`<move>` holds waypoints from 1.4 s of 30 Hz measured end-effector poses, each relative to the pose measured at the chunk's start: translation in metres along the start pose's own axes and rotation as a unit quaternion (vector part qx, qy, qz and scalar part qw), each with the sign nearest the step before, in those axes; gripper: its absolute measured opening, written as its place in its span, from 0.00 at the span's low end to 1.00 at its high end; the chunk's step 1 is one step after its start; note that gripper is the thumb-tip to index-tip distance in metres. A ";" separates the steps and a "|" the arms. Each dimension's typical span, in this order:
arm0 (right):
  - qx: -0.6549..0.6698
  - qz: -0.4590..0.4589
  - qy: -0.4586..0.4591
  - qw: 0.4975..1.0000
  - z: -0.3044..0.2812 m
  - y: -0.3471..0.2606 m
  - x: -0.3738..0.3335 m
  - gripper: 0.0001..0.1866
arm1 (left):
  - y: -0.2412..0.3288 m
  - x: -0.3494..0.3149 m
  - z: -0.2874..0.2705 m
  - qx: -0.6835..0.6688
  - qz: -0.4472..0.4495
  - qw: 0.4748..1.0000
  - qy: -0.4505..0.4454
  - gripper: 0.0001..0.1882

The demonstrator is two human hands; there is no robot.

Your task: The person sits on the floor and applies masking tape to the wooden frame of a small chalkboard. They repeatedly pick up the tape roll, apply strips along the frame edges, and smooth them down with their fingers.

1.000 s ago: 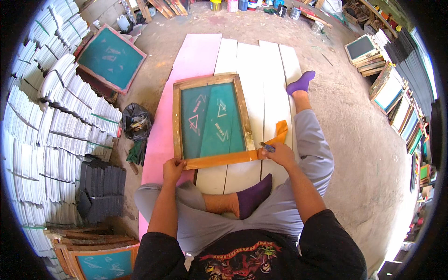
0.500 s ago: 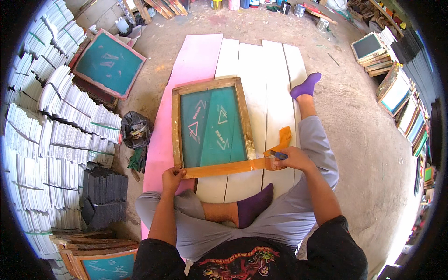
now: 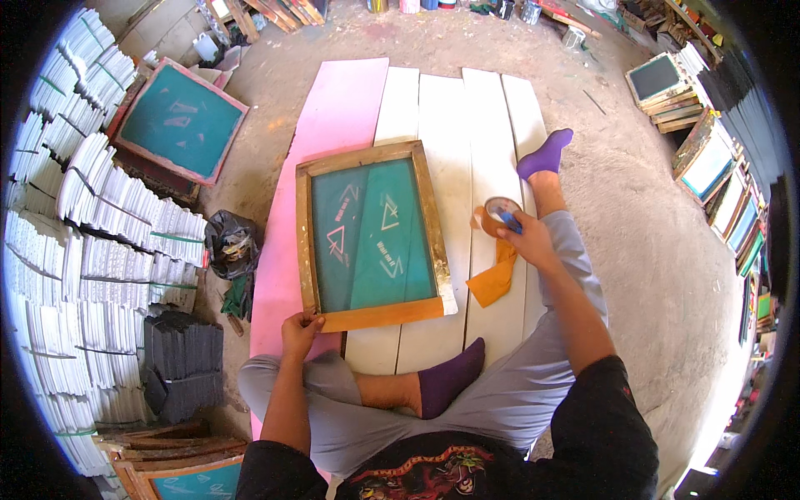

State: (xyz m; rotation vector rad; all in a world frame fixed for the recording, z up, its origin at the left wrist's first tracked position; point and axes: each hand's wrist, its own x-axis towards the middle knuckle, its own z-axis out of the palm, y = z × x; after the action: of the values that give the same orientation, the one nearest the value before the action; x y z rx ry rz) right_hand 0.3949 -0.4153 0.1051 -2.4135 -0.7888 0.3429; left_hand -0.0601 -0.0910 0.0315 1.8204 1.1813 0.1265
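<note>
A wooden screen-printing frame with green mesh and pale triangle designs lies on the boards in front of me. Orange-brown tape runs along its near edge. My left hand is closed on the near left corner, thumb and fingers pinching the taped edge. To the right of the frame, my right hand grips a roll of brown tape together with a small blue tool, whose kind is partly hidden. A loose tape strip hangs below the roll, bent over the white boards, apart from the frame.
Pink and white boards form the work surface under my legs. Tall stacks of white sheets line the left, beside a black bag and another screen. More frames lean at the right.
My right hand has moved up and away from the frame with the tape roll, which is now separate from the strip on the near edge. My left hand stays at the corner.
</note>
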 end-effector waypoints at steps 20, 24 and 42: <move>-0.087 -0.190 -0.069 0.976 0.088 -0.025 -0.039 0.21 | 0.022 -0.019 -0.011 -0.127 0.061 0.990 -0.005 0.08; -0.083 -0.276 -0.115 0.951 0.111 -0.074 -0.087 0.18 | 0.021 -0.024 -0.017 -0.132 0.098 0.986 -0.011 0.10; 0.189 0.024 -0.218 0.957 0.075 -0.085 -0.069 0.15 | 0.056 0.004 -0.038 -0.245 0.106 0.963 -0.043 0.07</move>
State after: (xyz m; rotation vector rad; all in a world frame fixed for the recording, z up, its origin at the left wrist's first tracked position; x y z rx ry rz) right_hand 0.2712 -0.3678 0.0991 -2.0171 -0.7648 0.9783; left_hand -0.0404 -0.0695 0.0927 1.4856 0.8012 0.4222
